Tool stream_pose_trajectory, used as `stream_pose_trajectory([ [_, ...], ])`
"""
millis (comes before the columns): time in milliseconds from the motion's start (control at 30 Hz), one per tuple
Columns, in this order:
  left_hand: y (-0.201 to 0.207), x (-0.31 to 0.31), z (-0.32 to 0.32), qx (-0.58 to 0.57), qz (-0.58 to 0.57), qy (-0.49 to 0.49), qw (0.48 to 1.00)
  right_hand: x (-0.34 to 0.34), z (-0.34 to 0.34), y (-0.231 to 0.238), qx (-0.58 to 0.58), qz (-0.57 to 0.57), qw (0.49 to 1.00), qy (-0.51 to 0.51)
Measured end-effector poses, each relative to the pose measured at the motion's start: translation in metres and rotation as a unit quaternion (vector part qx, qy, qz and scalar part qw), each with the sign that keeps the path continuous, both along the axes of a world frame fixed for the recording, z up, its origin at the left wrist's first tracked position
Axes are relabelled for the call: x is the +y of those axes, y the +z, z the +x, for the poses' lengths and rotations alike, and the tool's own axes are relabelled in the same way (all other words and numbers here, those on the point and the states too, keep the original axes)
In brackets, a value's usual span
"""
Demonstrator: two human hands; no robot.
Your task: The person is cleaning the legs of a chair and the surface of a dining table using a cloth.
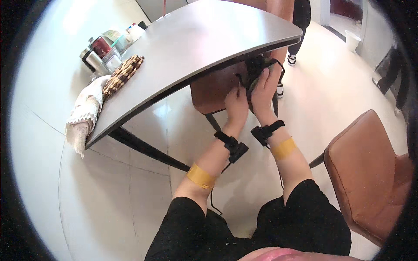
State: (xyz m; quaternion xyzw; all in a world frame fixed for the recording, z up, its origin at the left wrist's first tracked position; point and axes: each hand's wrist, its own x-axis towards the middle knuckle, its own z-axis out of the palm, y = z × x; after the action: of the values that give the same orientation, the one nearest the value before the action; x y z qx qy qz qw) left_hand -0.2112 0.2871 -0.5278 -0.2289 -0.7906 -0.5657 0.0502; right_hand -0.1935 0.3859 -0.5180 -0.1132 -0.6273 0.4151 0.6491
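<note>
A dark, soft item with black straps (257, 66), like a small bag or folded cloth, is held just below the edge of the grey table (196, 41). My right hand (264, 89) grips it from the right side. My left hand (237, 104) touches its lower left part, fingers curled on it. Both wrists wear black strapped devices and yellow bands on the forearms. The item hangs over the seat of a brown chair (213, 89) tucked under the table. Part of the item is hidden by the table edge.
On the table's far left corner stand several jars and containers (104, 50), a wooden beaded mat (123, 74) and a white lace cloth (85, 115) draping over the edge. Another brown chair (370, 174) is at my right. A person's legs (300, 26) stand beyond the table.
</note>
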Motion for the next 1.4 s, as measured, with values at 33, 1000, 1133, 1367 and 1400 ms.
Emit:
stream_pose_trajectory([
  [33,-0.002,0.000,0.010,-0.061,0.071,-0.046,0.995,0.000,0.003,-0.001,-0.017,-0.025,0.999,0.042],
  [1000,-0.113,0.023,0.012,0.032,0.126,-0.209,0.969,0.019,0.004,-0.131,-0.082,-0.321,0.894,0.300],
  [1133,-0.049,0.034,-0.019,0.055,0.134,-0.200,0.969,0.039,-0.016,-0.099,-0.103,-0.252,0.919,0.285],
  [1367,0.020,0.043,-0.034,0.068,0.062,-0.173,0.981,0.033,-0.018,-0.005,-0.018,-0.241,0.900,0.363],
  [1400,0.015,0.050,-0.030,0.092,0.134,-0.177,0.971,0.037,-0.018,-0.008,-0.056,-0.164,0.942,0.289],
])
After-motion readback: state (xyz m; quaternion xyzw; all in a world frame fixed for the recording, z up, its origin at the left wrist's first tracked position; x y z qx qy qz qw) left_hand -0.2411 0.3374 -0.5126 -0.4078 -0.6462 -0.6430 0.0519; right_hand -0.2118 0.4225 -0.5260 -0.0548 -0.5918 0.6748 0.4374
